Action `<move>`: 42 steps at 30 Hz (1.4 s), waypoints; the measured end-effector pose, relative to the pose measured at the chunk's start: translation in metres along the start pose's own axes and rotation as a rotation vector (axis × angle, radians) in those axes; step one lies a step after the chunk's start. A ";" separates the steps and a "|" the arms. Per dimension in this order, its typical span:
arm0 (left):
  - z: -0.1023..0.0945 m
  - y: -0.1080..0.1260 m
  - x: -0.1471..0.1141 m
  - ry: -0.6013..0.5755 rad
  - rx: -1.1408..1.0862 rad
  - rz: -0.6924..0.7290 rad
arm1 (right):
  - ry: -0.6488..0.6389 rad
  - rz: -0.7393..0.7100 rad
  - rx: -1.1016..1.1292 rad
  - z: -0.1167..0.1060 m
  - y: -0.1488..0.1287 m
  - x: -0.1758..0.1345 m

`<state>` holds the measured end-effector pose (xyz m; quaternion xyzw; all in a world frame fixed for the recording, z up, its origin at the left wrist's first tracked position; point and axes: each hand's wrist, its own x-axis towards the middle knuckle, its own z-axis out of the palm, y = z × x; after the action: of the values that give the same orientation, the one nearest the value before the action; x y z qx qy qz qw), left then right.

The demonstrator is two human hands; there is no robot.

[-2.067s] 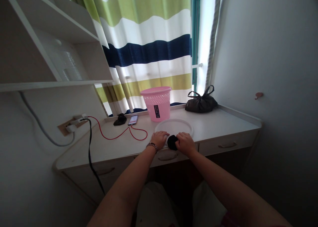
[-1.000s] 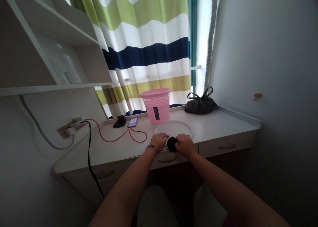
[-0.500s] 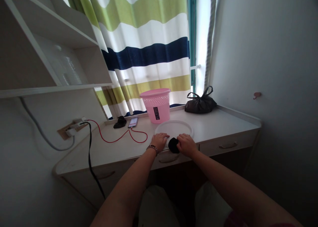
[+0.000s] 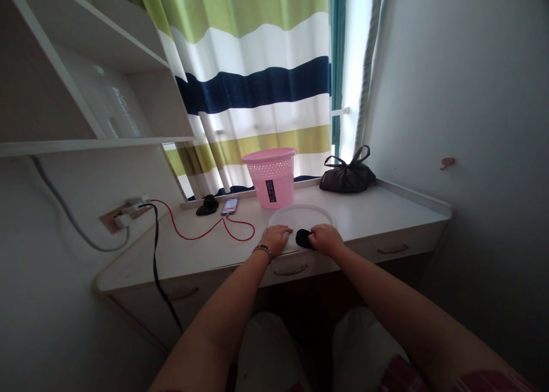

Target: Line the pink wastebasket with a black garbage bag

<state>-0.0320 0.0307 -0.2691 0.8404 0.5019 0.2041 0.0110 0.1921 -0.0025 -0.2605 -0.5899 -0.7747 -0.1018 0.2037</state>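
A round white tray (image 4: 306,208) with a raised rim lies near the front edge of the white desk. My left hand (image 4: 277,240) rests at the tray's near left side, fingers stretched out over its rim; a beaded bracelet is on the wrist. My right hand (image 4: 325,239) is closed around one end of a small, soft-looking black thing (image 4: 303,239), whose kind I cannot make out. The black thing is over the near part of the tray, and the right forearm hides some of the rim. Behind the tray stands a pink wastebasket (image 4: 274,185) with a dark label.
A tied black plastic bag (image 4: 347,177) sits at the back right. To the left lie a phone (image 4: 230,206) on a red cable (image 4: 189,238) and a small black bundle (image 4: 208,205). A black cord (image 4: 156,266) hangs over the desk's left part. Shelves (image 4: 107,88) overhang the left.
My right hand has moved slightly up and to the right with the black thing, which looks flatter. My left hand stays at the tray's left side. The view has shifted a little.
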 end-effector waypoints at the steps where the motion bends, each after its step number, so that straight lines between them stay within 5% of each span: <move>1: 0.000 0.000 0.000 -0.001 0.003 0.004 | 0.005 0.000 -0.003 0.000 0.000 -0.001; 24: -0.041 0.013 -0.003 -0.306 0.085 0.125 | -0.014 0.019 -0.005 0.000 0.004 0.002; 31: -0.028 0.028 -0.003 -0.287 0.153 0.033 | -0.045 0.034 -0.002 0.001 0.004 0.007; 36: 0.002 0.059 -0.006 -0.087 0.247 -0.116 | -0.055 0.076 -0.008 0.000 0.003 0.005; 42: -0.002 0.056 -0.012 -0.046 0.202 -0.041 | -0.048 0.082 -0.004 0.000 0.003 0.003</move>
<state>0.0098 -0.0073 -0.2589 0.8312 0.5368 0.1327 -0.0580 0.1944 0.0004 -0.2593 -0.6238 -0.7544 -0.0806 0.1878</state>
